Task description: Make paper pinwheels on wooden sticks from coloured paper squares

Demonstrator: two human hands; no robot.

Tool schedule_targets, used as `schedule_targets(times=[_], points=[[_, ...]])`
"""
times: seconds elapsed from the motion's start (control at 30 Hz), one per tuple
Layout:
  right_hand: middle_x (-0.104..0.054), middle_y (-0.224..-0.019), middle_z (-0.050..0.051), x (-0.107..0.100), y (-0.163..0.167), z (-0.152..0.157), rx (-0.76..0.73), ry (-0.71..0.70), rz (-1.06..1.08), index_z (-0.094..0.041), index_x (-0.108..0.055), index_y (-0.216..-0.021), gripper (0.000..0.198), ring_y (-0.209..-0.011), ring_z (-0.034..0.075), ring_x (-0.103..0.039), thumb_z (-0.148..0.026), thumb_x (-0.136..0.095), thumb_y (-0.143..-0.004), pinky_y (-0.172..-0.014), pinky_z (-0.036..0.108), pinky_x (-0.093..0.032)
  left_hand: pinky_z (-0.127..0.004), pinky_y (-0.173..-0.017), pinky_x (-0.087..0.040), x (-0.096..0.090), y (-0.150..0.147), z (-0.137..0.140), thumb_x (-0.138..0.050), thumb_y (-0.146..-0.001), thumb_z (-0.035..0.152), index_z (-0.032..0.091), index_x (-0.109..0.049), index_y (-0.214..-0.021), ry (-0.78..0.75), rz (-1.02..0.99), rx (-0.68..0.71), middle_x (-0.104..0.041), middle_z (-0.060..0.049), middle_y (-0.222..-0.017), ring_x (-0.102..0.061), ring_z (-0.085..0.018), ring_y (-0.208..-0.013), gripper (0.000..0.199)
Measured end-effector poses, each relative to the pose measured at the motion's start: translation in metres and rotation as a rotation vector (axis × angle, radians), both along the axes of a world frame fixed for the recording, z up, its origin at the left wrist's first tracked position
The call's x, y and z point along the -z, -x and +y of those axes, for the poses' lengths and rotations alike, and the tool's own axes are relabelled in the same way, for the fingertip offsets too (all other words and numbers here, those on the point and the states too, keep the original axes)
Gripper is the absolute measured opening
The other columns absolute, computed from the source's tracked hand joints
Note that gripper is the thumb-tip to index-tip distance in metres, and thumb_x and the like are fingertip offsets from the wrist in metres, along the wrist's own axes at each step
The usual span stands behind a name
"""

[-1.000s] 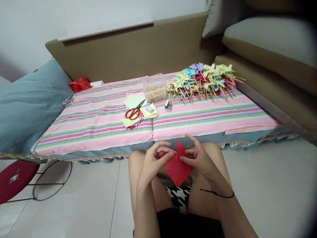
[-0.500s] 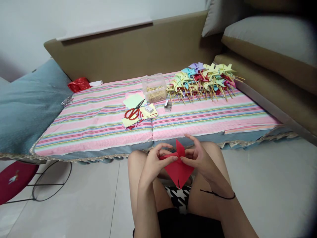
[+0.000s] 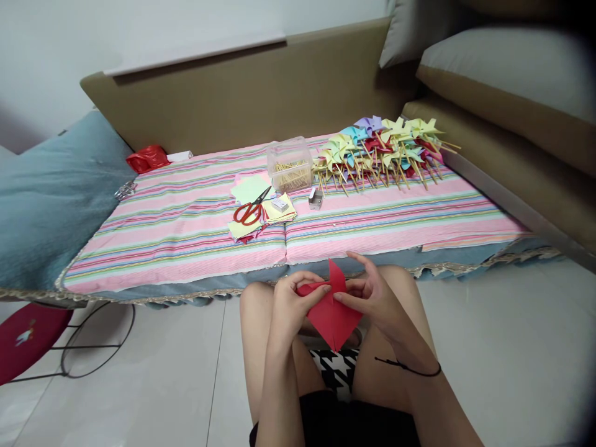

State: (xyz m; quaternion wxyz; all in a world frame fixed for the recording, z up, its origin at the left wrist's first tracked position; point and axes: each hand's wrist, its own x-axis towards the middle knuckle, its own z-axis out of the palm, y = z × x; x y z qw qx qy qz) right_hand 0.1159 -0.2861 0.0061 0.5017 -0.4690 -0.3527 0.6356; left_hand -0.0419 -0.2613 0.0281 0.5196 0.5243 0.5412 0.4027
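Observation:
A red sheet of paper (image 3: 334, 323) with cut corners is held above my lap, one point standing up at the top and a slit showing at the bottom tip. My left hand (image 3: 294, 301) pinches its upper left part between thumb and fingers. On the other side, my right hand (image 3: 367, 292) grips the paper near its middle with the thumb in front, the index finger raised away. Whatever lies behind the paper between the fingers is hidden.
On the striped cloth (image 3: 186, 217) lie red-handled scissors (image 3: 249, 214), cut paper pieces (image 3: 242, 230), a small box (image 3: 315, 198) and a clear container (image 3: 289, 167) of sticks. Many paper pinwheels (image 3: 386, 149) are heaped right. A red stool (image 3: 32, 338) stands left.
My left hand has shifted slightly, its thumb moving up along the paper. The paper has moved a little left, and its left part looks folded differently. My right hand stays nearly still.

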Motion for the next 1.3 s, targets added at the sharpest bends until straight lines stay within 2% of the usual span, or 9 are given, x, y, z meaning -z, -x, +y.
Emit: schedule_targets(times=[0.27, 0.37, 0.47, 0.57, 0.63, 0.7, 0.83, 0.97, 1.3], points=[[-0.070, -0.067, -0.002, -0.003, 0.003, -0.001, 0.034, 0.028, 0.046, -0.022, -0.029, -0.134, 0.090, -0.061, 0.016, -0.064, -0.027, -0.081, -0.060, -0.057, 0.024, -0.048, -0.025, -0.065, -0.046, 0.003, 0.000, 0.000, -0.076, -0.065, 0.026, 0.017, -0.068, -0.071, -0.046, 0.040, 0.028, -0.071, -0.003, -0.074, -0.064, -0.017, -0.072, 0.013], [-0.072, -0.069, -0.001, -0.004, 0.004, 0.001, 0.130, 0.042, 0.101, -0.023, -0.031, -0.131, 0.090, -0.063, 0.017, -0.066, -0.027, -0.083, -0.057, -0.058, 0.025, -0.050, -0.024, -0.068, -0.047, 0.005, 0.001, 0.002, -0.078, -0.063, 0.027, 0.018, -0.066, -0.081, -0.033, -0.131, -0.070, -0.072, -0.004, -0.080, -0.065, -0.017, -0.079, 0.024], [-0.074, -0.074, 0.001, -0.005, 0.004, 0.003, 0.299, 0.051, 0.161, -0.023, -0.034, -0.128, 0.090, -0.064, 0.017, -0.067, -0.028, -0.085, -0.054, -0.060, 0.027, -0.052, -0.026, -0.073, -0.049, 0.007, 0.002, 0.004, -0.076, -0.067, 0.033, 0.018, -0.060, -0.099, 0.025, -0.378, -0.223, -0.070, -0.008, -0.102, -0.065, -0.017, -0.089, 0.038], [-0.075, -0.075, 0.002, -0.008, 0.004, 0.003, 0.393, 0.045, 0.202, -0.022, -0.037, -0.126, 0.088, -0.062, 0.016, -0.067, -0.028, -0.086, -0.053, -0.060, 0.026, -0.052, -0.026, -0.071, -0.050, 0.007, -0.001, 0.004, -0.077, -0.065, 0.032, 0.018, -0.054, -0.107, 0.153, -0.517, -0.222, -0.064, -0.010, -0.116, -0.066, -0.015, -0.085, 0.050], [-0.075, -0.075, 0.002, -0.008, 0.005, 0.002, 0.399, 0.034, 0.205, -0.022, -0.037, -0.125, 0.087, -0.061, 0.016, -0.067, -0.027, -0.086, -0.054, -0.059, 0.026, -0.052, -0.025, -0.070, -0.050, 0.007, -0.006, 0.002, -0.081, -0.060, 0.025, 0.018, -0.049, -0.112, 0.212, -0.573, -0.147, -0.067, -0.008, -0.107, -0.066, -0.014, -0.079, 0.062], [-0.075, -0.076, 0.002, -0.006, 0.007, 0.001, 0.381, 0.020, 0.183, -0.022, -0.036, -0.126, 0.086, -0.063, 0.017, -0.067, -0.027, -0.085, -0.056, -0.059, 0.026, -0.053, -0.024, -0.068, -0.049, 0.006, -0.012, -0.001, -0.082, -0.057, 0.021, 0.018, -0.044, -0.116, 0.222, -0.587, -0.087, -0.070, -0.004, -0.089, -0.065, -0.013, -0.072, 0.070], [-0.075, -0.076, 0.001, -0.001, 0.010, 0.000, 0.321, -0.035, 0.125, -0.024, -0.034, -0.128, 0.083, -0.065, 0.017, -0.068, -0.027, -0.083, -0.061, -0.061, 0.027, -0.053, -0.021, -0.059, -0.047, 0.008, -0.022, -0.003, -0.081, -0.059, 0.021, 0.019, -0.044, -0.117, 0.150, -0.492, -0.144, -0.066, 0.004, -0.067, -0.059, -0.010, -0.056, 0.068], [-0.075, -0.077, 0.001, 0.000, 0.011, -0.001, 0.279, -0.046, 0.109, -0.025, -0.033, -0.128, 0.082, -0.065, 0.016, -0.068, -0.027, -0.082, -0.063, -0.060, 0.026, -0.053, -0.019, -0.052, -0.044, 0.009, -0.023, -0.003, -0.079, -0.061, 0.021, 0.019, -0.045, -0.113, 0.110, -0.446, -0.200, -0.063, 0.006, -0.061, -0.054, -0.008, -0.050, 0.062], [-0.074, -0.075, 0.000, -0.005, 0.010, 0.000, 0.255, -0.022, 0.091, -0.025, -0.033, -0.128, 0.085, -0.064, 0.017, -0.068, -0.029, -0.083, -0.060, -0.059, 0.026, -0.053, -0.018, -0.051, -0.042, 0.010, -0.020, -0.002, -0.077, -0.063, 0.020, 0.020, -0.046, -0.108, 0.064, -0.384, -0.180, -0.061, 0.007, -0.059, -0.050, -0.007, -0.049, 0.055]])
